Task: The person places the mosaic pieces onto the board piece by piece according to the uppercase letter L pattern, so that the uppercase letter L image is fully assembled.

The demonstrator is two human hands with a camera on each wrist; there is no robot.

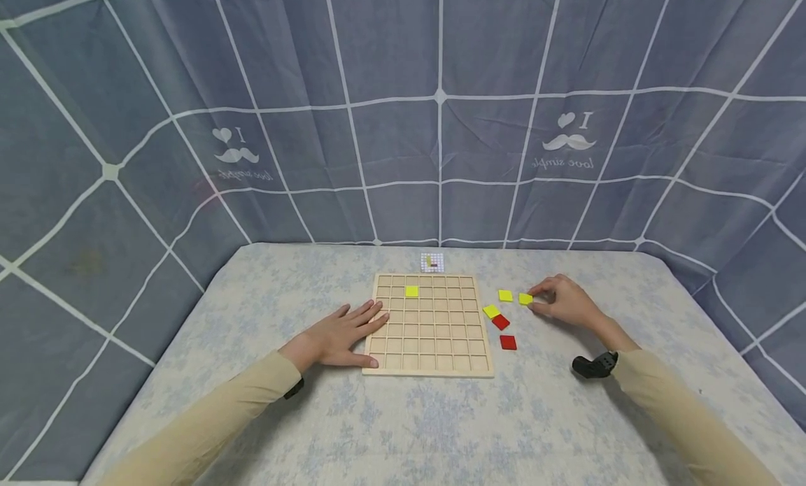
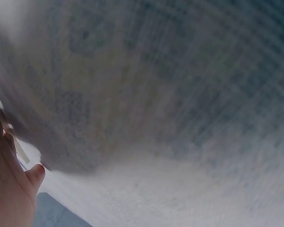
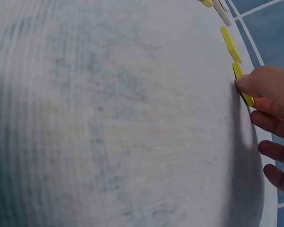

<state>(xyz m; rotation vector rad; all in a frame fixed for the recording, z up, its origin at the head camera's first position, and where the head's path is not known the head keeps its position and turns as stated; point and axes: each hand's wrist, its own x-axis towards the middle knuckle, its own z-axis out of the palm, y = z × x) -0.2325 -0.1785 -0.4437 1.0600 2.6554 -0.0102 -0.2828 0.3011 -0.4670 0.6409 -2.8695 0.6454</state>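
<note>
A square wooden grid board [image 1: 428,339] lies on the table, with one yellow tile [image 1: 412,291] in a cell of its upper rows. My left hand [image 1: 343,336] rests with fingers spread on the board's left edge; the left wrist view catches only part of this hand [image 2: 14,184]. To the right of the board, my right hand [image 1: 563,301] pinches a yellow tile [image 1: 525,299] between thumb and index finger. That pinched tile [image 3: 238,75] appears edge-on in the right wrist view, low at the cloth, the other fingers [image 3: 274,151] held apart from it.
Beside the board lie two more yellow tiles, one further back [image 1: 505,296] and one nearer [image 1: 491,311], the latter touching a red tile [image 1: 500,322]. Another red tile [image 1: 508,342] sits closer. A small pattern card [image 1: 432,262] is behind the board. Grey curtains [image 1: 403,143] surround the table.
</note>
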